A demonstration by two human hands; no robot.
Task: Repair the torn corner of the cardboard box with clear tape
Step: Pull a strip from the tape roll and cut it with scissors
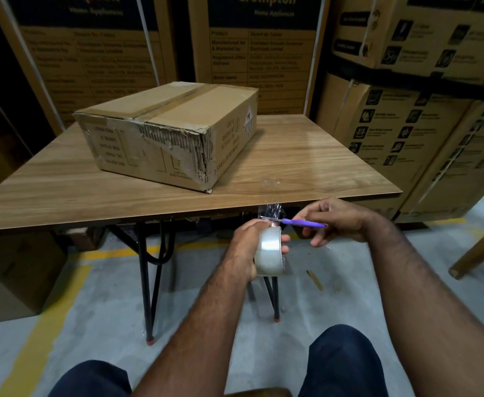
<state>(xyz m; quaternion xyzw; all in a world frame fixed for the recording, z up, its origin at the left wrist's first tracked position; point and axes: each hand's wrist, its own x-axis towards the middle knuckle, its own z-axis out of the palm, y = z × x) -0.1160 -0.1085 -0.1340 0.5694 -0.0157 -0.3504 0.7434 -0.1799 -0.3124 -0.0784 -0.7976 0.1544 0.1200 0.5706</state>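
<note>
A brown cardboard box [166, 133] sits on the wooden table [306, 156]. Its near corner [203, 164] is torn, with corrugation exposed. Below the table's front edge my left hand [246, 245] grips a roll of clear tape [269, 250]. A strip of tape [272, 210] runs from the roll up to the table edge, where its end is stuck. My right hand [338, 222] holds purple-handled scissors [301, 223], whose blades meet the strip just above the roll.
Large printed cartons [263, 53] are stacked behind and to the right of the table. A brown box [11, 276] stands on the floor at left. A wooden leg [481, 247] leans at the right. The table has black metal legs [149, 282].
</note>
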